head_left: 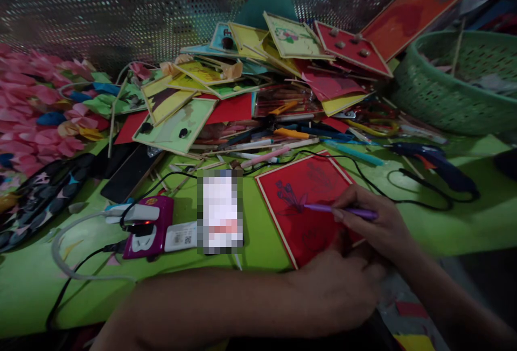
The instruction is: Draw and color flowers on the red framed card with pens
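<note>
My right hand [371, 219] pinches a slim purple marker [319, 208], its tip at a dark flower drawing on a red card [291, 238]. Thin pale wooden strips frame this card, which also bears a fainter plant drawing near its far corner and a round outline lower down. Across the card's near side lies my left hand [339, 286], slightly blurred. Its fingers curl at the card's near edge and hold it, though some of them are hidden.
Behind lies a heap of framed cards [299, 36], pens and sticks. A glue gun [440, 165] and green basket [456, 92] are right. Left are a lit phone [220, 211], purple power socket [149, 232], cables, a dark phone [131, 173] and pink paper flowers [32, 103].
</note>
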### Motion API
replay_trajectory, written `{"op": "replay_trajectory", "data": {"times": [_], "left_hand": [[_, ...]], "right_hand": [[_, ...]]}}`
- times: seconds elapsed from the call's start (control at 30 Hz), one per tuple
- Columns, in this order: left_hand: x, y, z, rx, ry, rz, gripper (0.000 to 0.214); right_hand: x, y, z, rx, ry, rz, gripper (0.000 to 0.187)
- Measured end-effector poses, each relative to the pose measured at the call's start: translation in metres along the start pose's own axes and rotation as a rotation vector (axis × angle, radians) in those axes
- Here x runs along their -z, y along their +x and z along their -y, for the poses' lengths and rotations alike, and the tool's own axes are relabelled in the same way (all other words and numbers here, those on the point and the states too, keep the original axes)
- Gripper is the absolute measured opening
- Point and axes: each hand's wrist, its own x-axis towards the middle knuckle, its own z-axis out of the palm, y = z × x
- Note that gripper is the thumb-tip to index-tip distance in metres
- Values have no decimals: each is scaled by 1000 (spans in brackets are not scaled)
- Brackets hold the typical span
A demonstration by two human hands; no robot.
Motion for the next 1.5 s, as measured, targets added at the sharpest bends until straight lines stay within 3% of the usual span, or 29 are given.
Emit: {"op": "replay_trajectory", "data": {"times": [0.13, 0.3, 0.4, 0.53, 0.8, 0.97, 1.23, 1.5], "left_hand": [[5, 1, 2, -22, -21, 54, 35], [5, 3, 2, -4, 1, 46, 38], [5, 2, 2, -8, 15, 63, 42], [3, 1, 0, -15, 30, 63, 42], [-10, 3, -6, 41, 17, 29, 37], [-12, 2, -6, 37, -8, -32, 34], [-13, 4, -8, 75, 22, -69, 42], [-27, 3, -10, 59, 11, -110, 42]], "right_hand": [[-1, 0, 2, -7, -4, -44, 11], [0, 1, 2, 32, 13, 15, 14], [0, 0, 0, 9, 15, -41, 13], [-3, -3, -5, -64, 127, -128, 15], [10, 11, 0, -115, 314, -134, 25], [6, 27, 19, -96, 245, -17, 26], [-1, 22, -1, -57, 143, 33, 23], [1, 20, 8, -43, 50, 92, 18]]}}
